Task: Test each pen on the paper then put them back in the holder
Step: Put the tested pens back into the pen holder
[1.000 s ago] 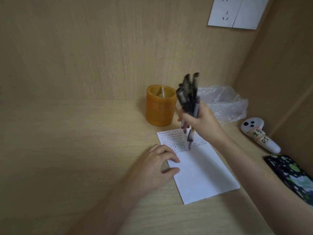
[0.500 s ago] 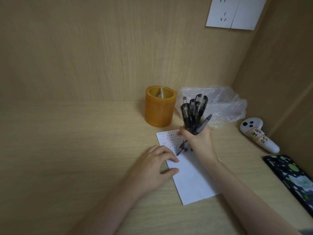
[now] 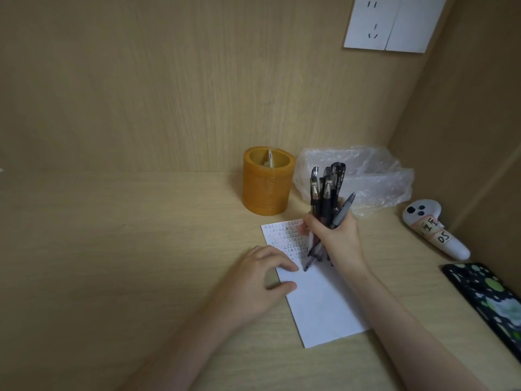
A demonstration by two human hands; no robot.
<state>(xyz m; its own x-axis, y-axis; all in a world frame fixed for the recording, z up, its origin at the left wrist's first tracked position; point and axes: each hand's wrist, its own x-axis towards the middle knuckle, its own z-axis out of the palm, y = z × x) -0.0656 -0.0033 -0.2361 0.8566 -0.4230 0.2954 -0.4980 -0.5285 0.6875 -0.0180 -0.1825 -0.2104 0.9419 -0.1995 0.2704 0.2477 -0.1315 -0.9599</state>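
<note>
- right hand fisted around a bundle of pens, fingers curled tight on the barrels; caps and clips stick up above the fist, tips poke out below
- one pen tip angled down-left, at the paper's surface just right of the left index fingertip; contact looks likely, can't confirm
- a grey pen leans off to the right of the bundle, apart from the mostly black ones
- left hand flat-ish on the left edge of the paper, fingers loosely spread, index finger and thumb pressing on the sheet, holding nothing
- white paper lies on the desk, tilted, top part covered in rows of small written marks, lower part blank
- amber translucent pen holder stands upright behind the paper, near the back wall, no pens visible in it
- crumpled clear plastic bag to the right of the holder, behind the pens
- white VR controller with a handwritten label lies further right on the desk
- dark phone with green spotted case at right edge
- wood-grain desk, white wall socket top right
</note>
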